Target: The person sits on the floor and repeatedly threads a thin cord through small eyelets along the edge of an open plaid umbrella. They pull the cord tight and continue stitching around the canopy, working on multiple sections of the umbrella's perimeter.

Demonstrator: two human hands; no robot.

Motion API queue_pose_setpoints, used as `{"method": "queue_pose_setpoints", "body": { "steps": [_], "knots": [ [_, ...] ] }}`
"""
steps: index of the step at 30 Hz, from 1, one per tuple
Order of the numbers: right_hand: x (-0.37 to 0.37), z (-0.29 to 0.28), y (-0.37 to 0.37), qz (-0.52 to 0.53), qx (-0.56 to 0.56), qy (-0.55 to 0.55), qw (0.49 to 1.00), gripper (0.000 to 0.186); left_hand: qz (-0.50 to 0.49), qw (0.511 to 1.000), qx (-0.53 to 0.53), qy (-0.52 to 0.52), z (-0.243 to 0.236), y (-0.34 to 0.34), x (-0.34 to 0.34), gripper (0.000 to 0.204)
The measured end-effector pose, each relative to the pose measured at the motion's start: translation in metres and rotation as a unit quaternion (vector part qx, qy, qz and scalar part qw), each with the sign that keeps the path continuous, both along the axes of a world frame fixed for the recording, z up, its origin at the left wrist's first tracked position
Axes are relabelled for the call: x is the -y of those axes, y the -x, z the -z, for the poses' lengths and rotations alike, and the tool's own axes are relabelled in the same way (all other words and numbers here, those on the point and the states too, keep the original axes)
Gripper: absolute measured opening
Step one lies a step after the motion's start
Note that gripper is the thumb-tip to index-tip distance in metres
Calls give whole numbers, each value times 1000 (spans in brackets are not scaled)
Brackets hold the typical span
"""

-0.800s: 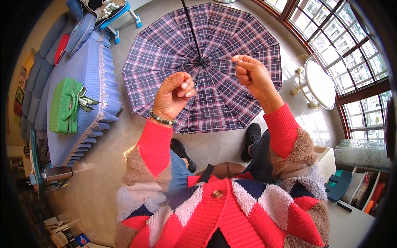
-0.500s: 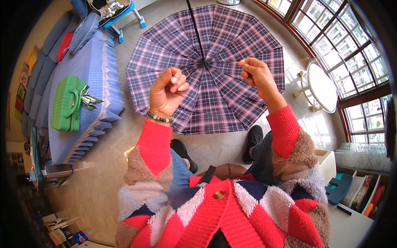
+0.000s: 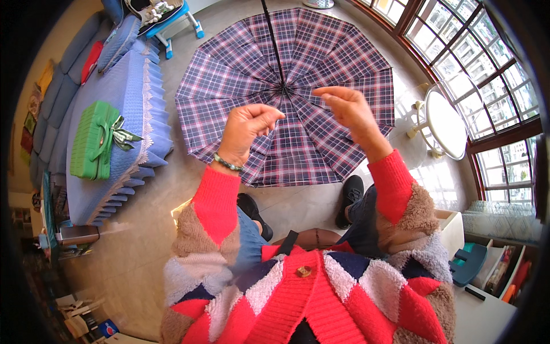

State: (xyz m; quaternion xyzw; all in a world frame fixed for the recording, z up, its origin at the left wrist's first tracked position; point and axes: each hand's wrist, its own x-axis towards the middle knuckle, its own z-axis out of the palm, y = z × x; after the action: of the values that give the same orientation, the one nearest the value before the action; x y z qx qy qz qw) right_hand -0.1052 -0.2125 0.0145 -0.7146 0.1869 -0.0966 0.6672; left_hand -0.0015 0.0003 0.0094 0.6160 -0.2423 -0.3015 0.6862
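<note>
Pointing its shaft (image 3: 273, 46) forward, the umbrella (image 3: 295, 163) lies beyond left fingers (image 3: 268, 116) and right fingers (image 3: 339, 96), both pinched narrow

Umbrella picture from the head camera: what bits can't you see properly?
All in the head view:
Umbrella: the side facing the floor is hidden by its own cloth.
Shaft: its near end is cut off by the top edge.
Left hand and right hand: anything thin between the fingers is too small to tell.
Green case: its closed shell hides the inside.
</note>
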Motion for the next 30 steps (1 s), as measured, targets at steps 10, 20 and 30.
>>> {"method": "queue_pose_setpoints", "body": {
  "steps": [10, 20, 30],
  "knots": [
    [-37, 6, 4, -138, -42, -273, 951, 23, 16, 991, 127, -36, 7, 10, 10, 10],
    [-13, -8, 6, -155, 67, -319, 932, 29, 79, 967, 194, 145, -77, 53, -6, 12],
    [7, -28, 17, -141, 158, -326, 921, 28, 417, 796, 189, 395, -161, 125, 4, 21]
  ]
}}
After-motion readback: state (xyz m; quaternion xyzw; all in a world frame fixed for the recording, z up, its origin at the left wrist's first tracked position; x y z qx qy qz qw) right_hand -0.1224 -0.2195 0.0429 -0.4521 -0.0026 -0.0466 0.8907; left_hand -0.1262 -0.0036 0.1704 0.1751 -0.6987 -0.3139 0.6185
